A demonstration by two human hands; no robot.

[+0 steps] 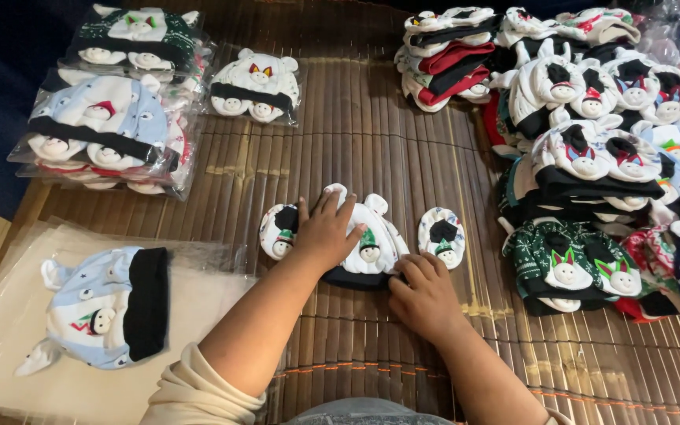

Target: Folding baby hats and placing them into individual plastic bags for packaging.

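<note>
- A brown slatted bamboo mat covers the whole work surface; a strip of pale floor shows at the far left edge.
- Mid-mat lies a white cap with a dark band, a mitten just left of it and another mitten just right.
- The left hand lies flat and spread on the cap's left side, pressing it, not gripping.
- The right hand has its curled fingers at the cap's near right edge; I cannot tell whether they pinch it.
- Near left, a blue cap rests on clear bags.
- Far left, bagged sets are stacked.
- Right, loose caps are piled high.
</note>
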